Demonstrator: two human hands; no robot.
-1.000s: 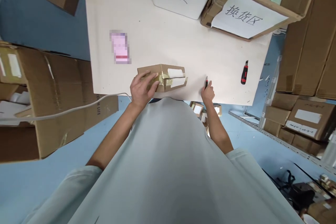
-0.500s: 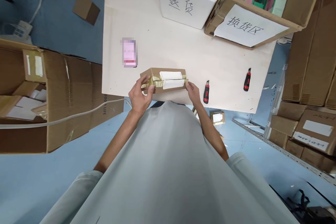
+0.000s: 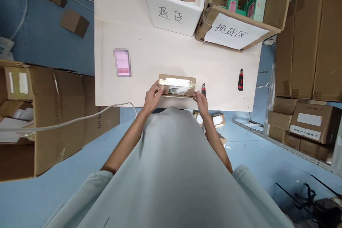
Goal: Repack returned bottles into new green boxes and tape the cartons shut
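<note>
**Opened Up, Not Yet Emptied**

Head view: near the front edge of the table [image 3: 144,57], a small carton [image 3: 189,92] between left hand [image 3: 153,98] and right hand [image 3: 202,101], with a labelled flap [image 3: 177,82] raised along the far side. Done, to judge by the gap: the opening. Not done: any unpacking, with pale contents [image 3: 179,90] inside, too small to identify.

At the carton's left end, left hand partly curled, thumb at the rim, apparently gripping the cardboard. At the right near corner, right hand nearly closed, apparently pinching the edge between thumb and fingertips.

Just behind the right hand, a near cutter [image 3: 203,90], touching or apart impossible to tell; likely a snag for any rightward sweep. Well to the right, a far cutter [image 3: 241,80] near the table's side edge. To the left, a blurred pink item [image 3: 123,63], well apart. Most room beyond the carton, back to a white bin [image 3: 173,25] and a large carton [image 3: 276,10] side by side. Least room toward the shirt [image 3: 171,156]: only a narrow strip of tabletop before the drop.
</note>
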